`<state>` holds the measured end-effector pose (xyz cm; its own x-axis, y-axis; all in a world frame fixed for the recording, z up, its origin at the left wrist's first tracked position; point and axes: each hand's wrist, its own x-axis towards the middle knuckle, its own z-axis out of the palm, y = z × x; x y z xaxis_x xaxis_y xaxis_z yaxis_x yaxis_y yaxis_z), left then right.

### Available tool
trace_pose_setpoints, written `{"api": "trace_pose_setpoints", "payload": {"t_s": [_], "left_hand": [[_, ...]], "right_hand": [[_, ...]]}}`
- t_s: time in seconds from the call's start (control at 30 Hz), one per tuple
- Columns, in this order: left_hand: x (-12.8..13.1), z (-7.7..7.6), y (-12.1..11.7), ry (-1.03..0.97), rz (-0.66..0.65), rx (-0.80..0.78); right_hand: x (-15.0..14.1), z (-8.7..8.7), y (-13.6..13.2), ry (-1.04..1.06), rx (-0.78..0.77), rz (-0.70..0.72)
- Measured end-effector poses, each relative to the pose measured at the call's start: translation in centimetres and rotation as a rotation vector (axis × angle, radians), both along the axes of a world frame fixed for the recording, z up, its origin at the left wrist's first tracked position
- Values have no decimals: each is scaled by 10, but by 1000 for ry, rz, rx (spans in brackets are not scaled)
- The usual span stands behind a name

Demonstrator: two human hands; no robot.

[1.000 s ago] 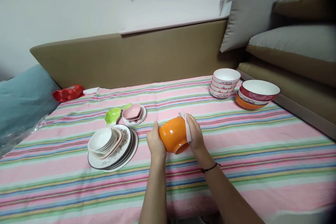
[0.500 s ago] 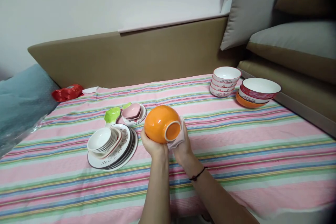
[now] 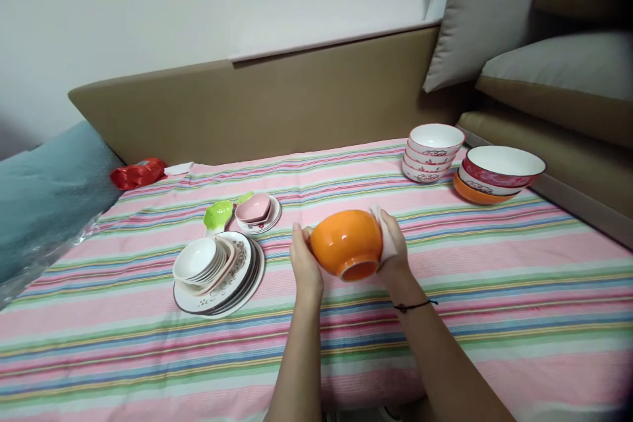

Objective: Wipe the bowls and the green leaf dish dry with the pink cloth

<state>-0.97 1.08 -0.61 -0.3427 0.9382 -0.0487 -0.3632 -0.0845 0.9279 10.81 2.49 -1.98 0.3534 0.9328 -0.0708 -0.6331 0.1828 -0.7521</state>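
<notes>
Between my two hands an orange bowl [image 3: 346, 241] is held above the striped cloth, tilted so its foot ring faces down and toward me. My left hand [image 3: 305, 260] grips the bowl's left side, thumb up along the rim. A pale pinkish cloth [image 3: 389, 237] lies between my right hand [image 3: 397, 254] and the bowl's right side, and that hand presses it to the surface. The inside of the bowl is hidden from me. Nearest to my left hand are a pink heart-shaped dish [image 3: 253, 208] and a stack of plates [image 3: 254, 277].
Small white bowls [image 3: 194, 259] sit on the plates, beside a green leaf-shaped dish [image 3: 217, 215]. At the right stand stacked white bowls [image 3: 435, 138] and a mixed bowl stack [image 3: 504, 165]. A red bundle [image 3: 138, 174] lies far left; cushions [image 3: 564, 79] edge the right.
The orange bowl has moved to the right and turned, its foot now facing more downward. Both hands moved with it, the right hand and cloth shifting up along its right side.
</notes>
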Motion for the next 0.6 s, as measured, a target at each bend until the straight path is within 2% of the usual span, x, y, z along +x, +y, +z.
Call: {"api": "trace_pose_setpoints", "payload": {"t_s": [0.13,0.27,0.43,0.5,0.6], "left_hand": [[-6,-4,1,115,175,-96],[-12,1,-4,334,136,-44],[-16,3,-12,767,167,-7],[-15,1,-13,798,189,3],[-13,0,-12,664,170,30]], "right_hand": [[-1,4,-9,-327,99,51],[-5,12,-17,-780,191,72],[-23,17,-27,-1317,290,-51],[-31,17,-30,-1422,274,-114],[-35,17,-32,-1387,292,-166]]}}
